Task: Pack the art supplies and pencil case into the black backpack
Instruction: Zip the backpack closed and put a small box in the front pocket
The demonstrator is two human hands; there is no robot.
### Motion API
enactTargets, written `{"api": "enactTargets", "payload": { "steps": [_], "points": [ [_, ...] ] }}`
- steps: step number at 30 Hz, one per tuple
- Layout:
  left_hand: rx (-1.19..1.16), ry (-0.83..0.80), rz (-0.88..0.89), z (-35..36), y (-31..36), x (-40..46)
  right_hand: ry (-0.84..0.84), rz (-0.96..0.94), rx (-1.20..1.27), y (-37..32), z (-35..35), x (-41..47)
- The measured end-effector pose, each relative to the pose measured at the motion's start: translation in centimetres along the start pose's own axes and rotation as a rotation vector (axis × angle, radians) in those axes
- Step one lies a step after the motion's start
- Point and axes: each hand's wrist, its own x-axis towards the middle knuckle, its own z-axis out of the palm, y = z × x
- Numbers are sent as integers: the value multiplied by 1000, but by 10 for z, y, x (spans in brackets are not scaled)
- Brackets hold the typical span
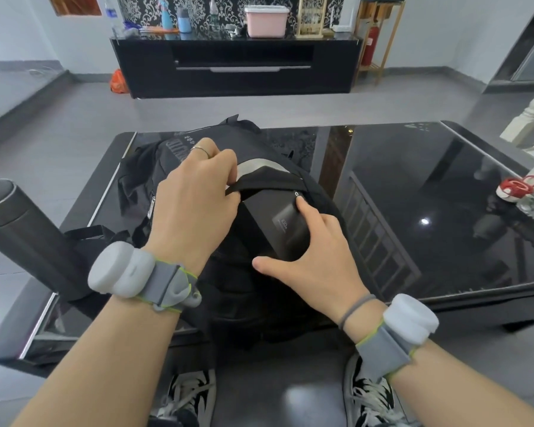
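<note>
Looking down from the head camera, a person works at a black backpack (179,167) lying on a glossy black tabletop (429,186), close to its near edge.

The left hand (195,208) has its fingers (225,161) curled tightly over the upper edge of the backpack's opening, grasping the fabric; the fingertips are hidden behind that edge. A thin ring shows on one finger.

The right hand (315,257) lies spread on a flat black box (290,223) that sits partly inside the opening. Its fingers are nearly straight: the index fingertip presses the box's far corner, and the thumb stretches out toward the left along the near side. The upper part of the box is hidden under the flap, and the small label on it is too blurred to read.

Grey bands wrap both wrists. A dark cylindrical flask (28,238) stands at the tabletop's left edge, and a red-capped bottle (518,188) is cut off at the right.
</note>
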Motion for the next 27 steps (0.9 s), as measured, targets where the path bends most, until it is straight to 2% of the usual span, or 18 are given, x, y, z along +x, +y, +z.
{"api": "enactTargets", "payload": {
  "steps": [7,12,18,24,25,27],
  "points": [
    [176,-96,6,-2,3,-20,100,20,-97,-8,13,-2],
    [160,-28,116,-6,8,-21,125,10,-271,-28,17,0],
    [160,5,203,0,12,-21,165,31,-281,-43,11,20],
    [159,-7,84,-2,-4,-17,188,-79,118,-31,9,18],
    [157,-10,80,-3,-6,-17,215,-47,195,-25,6,17],
    [152,-23,101,-4,-5,-19,239,149,356,-16,0,17]
  ]
}}
